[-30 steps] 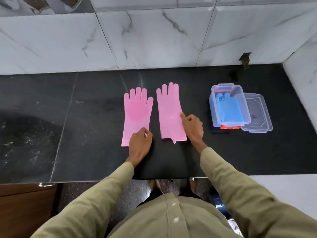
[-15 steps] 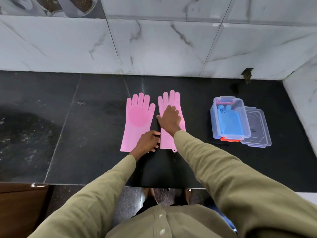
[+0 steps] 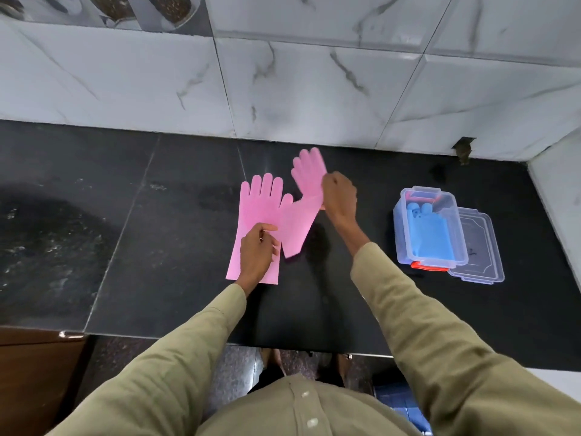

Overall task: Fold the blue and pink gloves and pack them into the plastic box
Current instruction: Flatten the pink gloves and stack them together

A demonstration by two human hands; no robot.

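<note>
Two pink gloves lie on the black counter [image 3: 176, 278]. The left pink glove [image 3: 259, 206] lies flat, fingers pointing to the wall. My left hand [image 3: 257, 253] rests on its cuff part, fingers loosely curled. My right hand [image 3: 339, 193] grips the right pink glove [image 3: 303, 202] at its right edge and holds it lifted and tilted, its cuff end overlapping the left glove. To the right stands the clear plastic box [image 3: 399, 228] with the blue gloves [image 3: 430, 234] folded inside.
The box's clear lid [image 3: 481, 247] lies on the counter right beside the box. A red-orange latch [image 3: 427, 266] shows at the box's near end. A marble wall runs behind and on the right. The counter's front edge is near my body.
My right hand went from pressing flat on the right pink glove to gripping its edge and lifting it, swinging it over the left glove. My left hand moved up onto the left glove.
</note>
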